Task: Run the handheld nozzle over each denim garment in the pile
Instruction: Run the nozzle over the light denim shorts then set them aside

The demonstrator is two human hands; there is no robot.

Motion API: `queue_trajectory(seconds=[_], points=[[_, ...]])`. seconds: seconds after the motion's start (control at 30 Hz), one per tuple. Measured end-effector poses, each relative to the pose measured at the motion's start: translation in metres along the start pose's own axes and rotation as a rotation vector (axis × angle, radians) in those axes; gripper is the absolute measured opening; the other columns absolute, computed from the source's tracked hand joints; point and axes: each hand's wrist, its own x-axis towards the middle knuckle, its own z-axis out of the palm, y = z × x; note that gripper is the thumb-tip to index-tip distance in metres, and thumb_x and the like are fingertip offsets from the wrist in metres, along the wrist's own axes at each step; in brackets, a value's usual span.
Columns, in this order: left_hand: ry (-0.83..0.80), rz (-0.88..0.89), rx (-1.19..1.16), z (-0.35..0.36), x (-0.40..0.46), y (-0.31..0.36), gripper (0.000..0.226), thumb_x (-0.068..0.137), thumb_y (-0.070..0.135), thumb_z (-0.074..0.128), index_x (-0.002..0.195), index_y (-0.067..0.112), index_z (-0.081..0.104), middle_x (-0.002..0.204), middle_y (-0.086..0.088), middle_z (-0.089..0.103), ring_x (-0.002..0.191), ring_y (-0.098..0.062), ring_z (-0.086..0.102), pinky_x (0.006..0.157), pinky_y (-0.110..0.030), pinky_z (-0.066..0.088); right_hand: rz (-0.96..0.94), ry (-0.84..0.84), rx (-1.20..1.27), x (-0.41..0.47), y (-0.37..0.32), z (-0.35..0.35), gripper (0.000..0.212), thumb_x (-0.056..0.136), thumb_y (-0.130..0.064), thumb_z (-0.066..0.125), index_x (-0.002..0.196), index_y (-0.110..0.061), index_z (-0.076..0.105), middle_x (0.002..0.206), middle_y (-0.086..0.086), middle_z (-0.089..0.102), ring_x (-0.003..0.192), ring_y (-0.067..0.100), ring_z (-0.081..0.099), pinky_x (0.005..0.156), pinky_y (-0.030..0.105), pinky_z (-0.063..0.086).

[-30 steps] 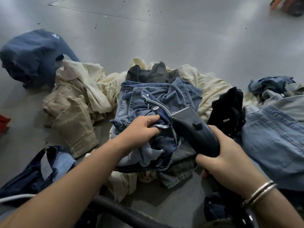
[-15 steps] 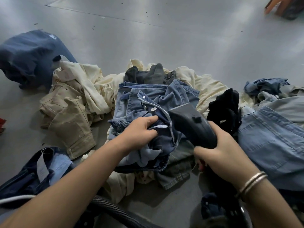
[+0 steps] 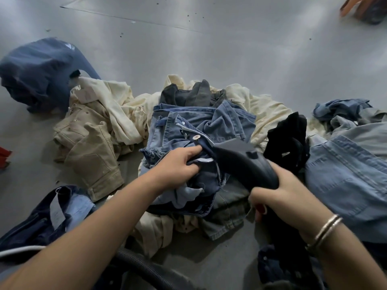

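The right hand grips the dark steamer nozzle, its long axis running from lower right to upper left, head pressed onto the blue denim shorts atop the pile. The left hand clutches their bunched fabric.

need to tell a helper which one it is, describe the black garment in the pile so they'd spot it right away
Start at the heap of clothes on the grey floor and find the dark nozzle held in the right hand. Just beyond that hand, to its right, a crumpled black garment stands up between cream cloth and pale blue denim. It is the only pure black piece there.
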Motion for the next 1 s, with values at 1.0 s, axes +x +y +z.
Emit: queue_trajectory(seconds=[1.0], points=[[-0.045, -0.093, -0.835, -0.009, -0.002, 0.011, 0.075, 0.066, -0.012, 0.067, 0.131, 0.017, 0.045, 0.121, 0.01, 0.067, 0.109, -0.01, 0.064, 0.085, -0.023, 0.054, -0.401, 0.246, 0.2, 0.009, 0.01, 0.009, 0.05, 0.072, 0.002, 0.067, 0.114, -0.022, 0.053, 0.083, -0.002, 0.064, 0.076, 0.012, 0.064, 0.068, 0.023, 0.052]])
